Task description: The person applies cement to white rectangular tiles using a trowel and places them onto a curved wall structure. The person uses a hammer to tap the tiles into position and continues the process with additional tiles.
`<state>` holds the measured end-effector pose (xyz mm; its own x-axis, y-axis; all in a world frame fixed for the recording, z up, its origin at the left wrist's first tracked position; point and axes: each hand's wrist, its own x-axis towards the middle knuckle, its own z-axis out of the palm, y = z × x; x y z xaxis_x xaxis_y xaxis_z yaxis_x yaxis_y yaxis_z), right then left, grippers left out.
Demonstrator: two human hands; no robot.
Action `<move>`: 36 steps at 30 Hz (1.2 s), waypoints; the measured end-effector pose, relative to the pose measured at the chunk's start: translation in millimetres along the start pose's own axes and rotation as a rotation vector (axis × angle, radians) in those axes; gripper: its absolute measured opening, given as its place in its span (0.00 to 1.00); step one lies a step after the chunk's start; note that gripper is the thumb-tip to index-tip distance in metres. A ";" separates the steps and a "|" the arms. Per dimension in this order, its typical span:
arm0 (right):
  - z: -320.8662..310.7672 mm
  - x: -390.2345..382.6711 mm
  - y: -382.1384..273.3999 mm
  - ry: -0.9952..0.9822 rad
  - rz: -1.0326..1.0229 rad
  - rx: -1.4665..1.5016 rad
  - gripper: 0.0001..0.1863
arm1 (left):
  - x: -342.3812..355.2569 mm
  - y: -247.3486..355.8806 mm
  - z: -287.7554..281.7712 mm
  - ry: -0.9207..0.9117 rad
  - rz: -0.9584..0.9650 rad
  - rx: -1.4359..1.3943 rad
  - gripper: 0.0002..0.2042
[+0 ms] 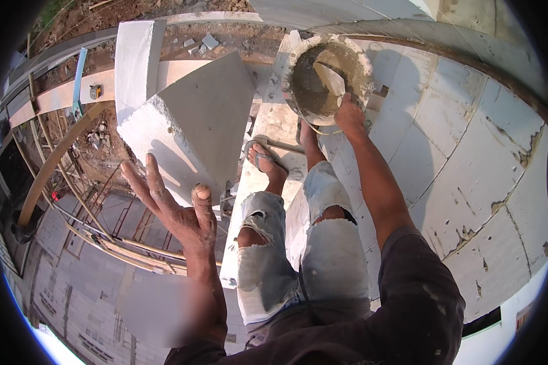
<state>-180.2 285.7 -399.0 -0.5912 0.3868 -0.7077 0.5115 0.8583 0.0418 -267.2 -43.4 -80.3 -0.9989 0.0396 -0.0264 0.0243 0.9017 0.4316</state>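
Observation:
My right hand (351,117) is closed round the handle of a trowel (330,78), whose pale, mortar-smeared blade dips into a round bucket (365,58). Wet grey mortar (307,82) lies inside the bucket, and its rim is crusted. On the left, my left hand (186,216) is raised with fingers spread, holding nothing. Its shadow falls on a large pale block (210,103) just beyond the fingertips; I see no contact. Another white block (134,64) stands behind that one.
A block wall (469,170) rises at the right. Left lie a blue-handled saw (79,79) and a tape measure (95,92) on a plank (58,106). Bamboo poles (73,161) and a drop are below left. My sandalled foot (263,159) stands on a narrow ledge (237,240).

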 end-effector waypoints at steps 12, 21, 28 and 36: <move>21.0 41.6 16.4 0.082 -0.257 -0.316 0.14 | -57.0 4.9 307.9 -0.314 -0.431 -0.543 0.40; -69.8 38.5 42.5 0.253 -0.255 -0.395 0.19 | 8.3 52.3 351.2 -0.359 -0.433 -0.783 0.24; -73.9 -3.0 27.8 0.107 -0.356 -0.347 0.18 | 7.1 98.8 293.4 -0.251 0.143 -0.650 0.24; -76.2 -50.9 41.4 -0.324 -0.540 0.564 0.26 | 10.4 73.7 261.5 -0.250 -0.092 -0.933 0.22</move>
<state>-176.5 327.2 -307.5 -0.6801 -0.2177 -0.7001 0.4956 0.5672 -0.6578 -265.1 136.0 -284.5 -0.9550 0.1739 -0.2401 -0.2030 0.2065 0.9571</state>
